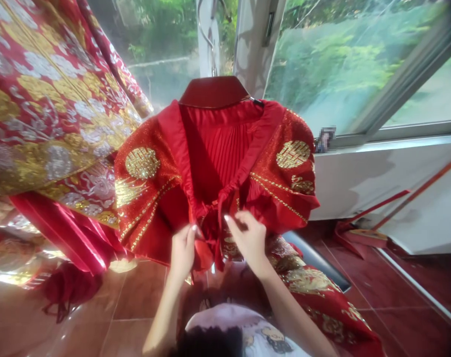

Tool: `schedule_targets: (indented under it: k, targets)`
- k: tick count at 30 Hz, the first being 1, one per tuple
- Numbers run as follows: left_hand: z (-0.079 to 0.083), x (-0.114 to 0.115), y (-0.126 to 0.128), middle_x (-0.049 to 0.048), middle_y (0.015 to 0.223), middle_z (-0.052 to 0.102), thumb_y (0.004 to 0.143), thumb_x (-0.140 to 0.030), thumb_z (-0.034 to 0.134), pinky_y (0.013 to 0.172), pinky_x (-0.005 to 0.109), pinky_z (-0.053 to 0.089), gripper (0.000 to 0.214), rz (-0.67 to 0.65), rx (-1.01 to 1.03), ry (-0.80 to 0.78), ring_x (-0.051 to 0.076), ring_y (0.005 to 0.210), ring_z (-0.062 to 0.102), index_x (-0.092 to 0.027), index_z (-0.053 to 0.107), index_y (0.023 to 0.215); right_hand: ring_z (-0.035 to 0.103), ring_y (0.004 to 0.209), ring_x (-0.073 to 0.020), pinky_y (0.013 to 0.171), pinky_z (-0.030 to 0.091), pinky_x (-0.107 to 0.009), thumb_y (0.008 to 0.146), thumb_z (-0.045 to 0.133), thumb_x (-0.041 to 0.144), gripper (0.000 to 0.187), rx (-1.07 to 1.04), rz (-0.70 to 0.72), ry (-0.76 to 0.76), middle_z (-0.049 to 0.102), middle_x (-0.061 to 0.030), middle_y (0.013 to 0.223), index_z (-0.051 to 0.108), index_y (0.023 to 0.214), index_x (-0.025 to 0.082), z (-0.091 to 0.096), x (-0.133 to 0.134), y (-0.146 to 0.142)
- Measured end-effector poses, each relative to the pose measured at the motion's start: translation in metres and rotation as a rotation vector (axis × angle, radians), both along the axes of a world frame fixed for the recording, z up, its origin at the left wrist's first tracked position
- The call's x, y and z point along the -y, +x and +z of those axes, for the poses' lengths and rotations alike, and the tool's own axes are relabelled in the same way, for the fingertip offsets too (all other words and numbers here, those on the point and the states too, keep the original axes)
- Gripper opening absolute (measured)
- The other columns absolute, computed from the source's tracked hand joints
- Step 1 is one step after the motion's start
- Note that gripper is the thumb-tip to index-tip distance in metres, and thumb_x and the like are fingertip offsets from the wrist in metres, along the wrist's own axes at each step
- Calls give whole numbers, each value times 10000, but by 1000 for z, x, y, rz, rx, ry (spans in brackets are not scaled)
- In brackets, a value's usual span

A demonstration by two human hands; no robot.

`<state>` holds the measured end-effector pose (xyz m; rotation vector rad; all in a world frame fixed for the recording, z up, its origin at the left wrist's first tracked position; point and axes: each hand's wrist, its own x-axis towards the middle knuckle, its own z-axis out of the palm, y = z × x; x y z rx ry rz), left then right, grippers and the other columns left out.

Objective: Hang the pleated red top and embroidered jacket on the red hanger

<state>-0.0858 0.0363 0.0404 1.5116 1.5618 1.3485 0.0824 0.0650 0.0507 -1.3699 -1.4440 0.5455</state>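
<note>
- The left hand (183, 246), nearly closed, pinched a front edge of a glittering red fabric jacket with round gold emblems (225, 153).
- The right hand (249, 238), partly curled, touched the opposite edge; whether it gripped, I cannot tell.
- The jacket hung before a metal-framed glass window (344, 64).

Floor (136, 297): reddish-brown tile, glossy, pale joints. Right side, by the white wall: red long-handled dustpan (354, 238) on the tiles. Window ledge (389, 145): small object (325, 140), pixelated, unidentifiable. Low dark panel (322, 263), smooth; gold-embroidered red cloth (310, 280) overlaps it in view, contact unclear.
</note>
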Motion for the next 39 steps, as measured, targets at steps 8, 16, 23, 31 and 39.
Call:
schedule_targets:
  k: [8,16,23,31,39]
  targets:
    - [-2,-13,-28,21,643,627,929,-412,424,626,230,417,385,80,-126,-11,144,632,561,-158,565,676,448,481,-115,522,334,-235,944,353,463,446,-65,202,-11,509,1,529,624,737,175,-17,-21,-17]
    - [-8,-2,7,-9,558,555,941,-447,391,587,224,413,446,-51,89,-16,117,546,515,-169,509,612,396,461,-86,511,318,-225,883,500,460,375,-97,305,-28,443,42,499,484,621,191,-4,-16,-27]
    - [-24,12,12,-3,580,556,933,-517,394,584,229,398,473,-14,98,-69,124,567,514,-159,536,658,567,531,-131,555,444,-245,840,535,507,402,-347,478,-227,627,-31,586,580,618,175,-8,5,-24]
    - [-39,32,45,-12,571,508,905,-578,436,547,225,363,517,-186,275,-132,103,552,452,-149,507,624,618,660,-171,630,482,-269,845,562,416,330,-369,449,-205,641,-33,613,672,648,175,2,26,-24]
    - [-29,20,24,61,833,680,764,-444,662,671,249,480,328,-319,461,-227,169,766,612,-121,684,818,565,573,-112,611,477,-233,811,586,348,273,-577,474,-277,622,-11,596,617,611,165,15,34,-17]
